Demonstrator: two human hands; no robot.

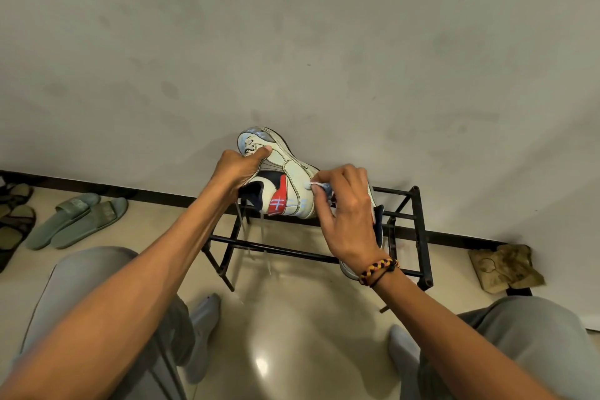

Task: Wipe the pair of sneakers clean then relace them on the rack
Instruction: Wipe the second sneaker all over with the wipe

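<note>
A white sneaker [285, 172] with a red heel patch and dark collar is being held up on its side over the top bars of the black metal rack [418, 230], its toe pointing up toward the wall. The left hand [238, 169] is gripping it near the toe end, thumb lying across the upper and fingers curled behind. The right hand [347, 214] is pinching a small wad of white-and-blue cloth [319, 187] between thumb and fingertips and pressing it against the side of the shoe. Loose white laces [263, 237] are hanging down from the shoe through the rack's bars. A second sneaker [378, 221] is sitting on the rack just behind the right hand, mostly hidden by it, with a bit of its pale sole showing by the wrist. A braided bracelet [378, 271] is circling the right wrist.

The person is squatting before the rack in grey trousers and grey socks, knees spread to either side. The rack is standing on a glossy cream floor against a plain wall with a dark skirting. A pair of green slides [78, 221] is lying on the floor well to the left, with darker sandals [16, 221] beside them at the edge. A crumpled brownish rag [506, 269] is lying by the wall to the right of the rack.
</note>
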